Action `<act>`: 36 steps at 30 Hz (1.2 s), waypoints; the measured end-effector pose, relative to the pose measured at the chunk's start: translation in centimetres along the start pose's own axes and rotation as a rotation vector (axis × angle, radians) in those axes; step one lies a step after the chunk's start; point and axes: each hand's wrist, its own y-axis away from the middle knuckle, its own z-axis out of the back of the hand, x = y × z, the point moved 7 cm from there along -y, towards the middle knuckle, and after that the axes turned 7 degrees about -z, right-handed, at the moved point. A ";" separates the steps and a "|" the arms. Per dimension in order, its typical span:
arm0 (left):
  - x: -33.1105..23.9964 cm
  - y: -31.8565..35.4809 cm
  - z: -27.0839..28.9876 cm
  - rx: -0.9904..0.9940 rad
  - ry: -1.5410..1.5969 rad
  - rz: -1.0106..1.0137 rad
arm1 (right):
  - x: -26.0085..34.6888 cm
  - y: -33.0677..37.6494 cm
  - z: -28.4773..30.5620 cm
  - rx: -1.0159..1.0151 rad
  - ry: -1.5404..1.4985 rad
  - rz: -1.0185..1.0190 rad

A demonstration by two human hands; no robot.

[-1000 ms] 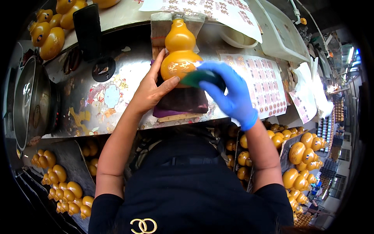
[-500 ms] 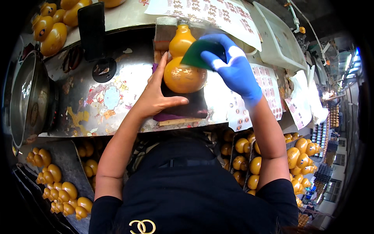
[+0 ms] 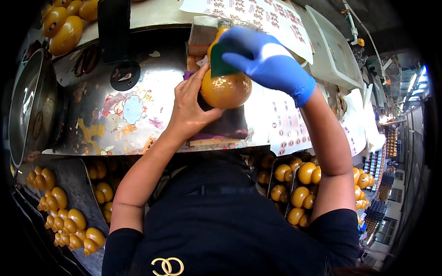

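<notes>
A glossy orange-yellow gourd-shaped bottle (image 3: 226, 95) lies on a dark and purple cloth pad (image 3: 228, 125), its metal-coloured neck pointing away from me. Gold lettering shows on its round lower bulb. My bare left hand (image 3: 189, 109) clasps the bulb's left side, thumb along the near edge. In a blue glove, my right hand (image 3: 276, 64) pinches a flat dark-green scraper (image 3: 220, 63) against or just over the bottle's waist. Motion smears the gloved fingers, and that hand hides much of the upper bulb.
Left stand a large metal pan (image 3: 28, 108) and a black phone on a stand (image 3: 114, 32). Printed sticker sheets (image 3: 287, 122) lie right, near a translucent plastic tub (image 3: 334, 50). More gourd bottles (image 3: 64, 34) sit at the far left, with racks of them (image 3: 301, 197) below the bench.
My right hand has swept left and slightly up with the scraper, now covering the bottle's upper part. My left fingers have closed in around the bulb.
</notes>
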 end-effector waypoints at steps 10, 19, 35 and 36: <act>-0.1 -0.2 -0.3 -0.040 -0.017 -0.054 | 4.4 11.1 -5.8 0.050 0.456 0.460; -0.5 -1.4 2.9 0.385 0.209 -0.038 | 2.7 11.7 -1.1 -0.347 -0.242 0.146; -2.6 0.6 2.9 -0.214 0.251 -0.043 | -12.6 38.2 -6.2 -1.480 -1.188 -1.011; -2.4 0.4 3.0 -0.214 0.250 -0.039 | -13.9 40.4 -7.0 -1.567 -1.241 -1.009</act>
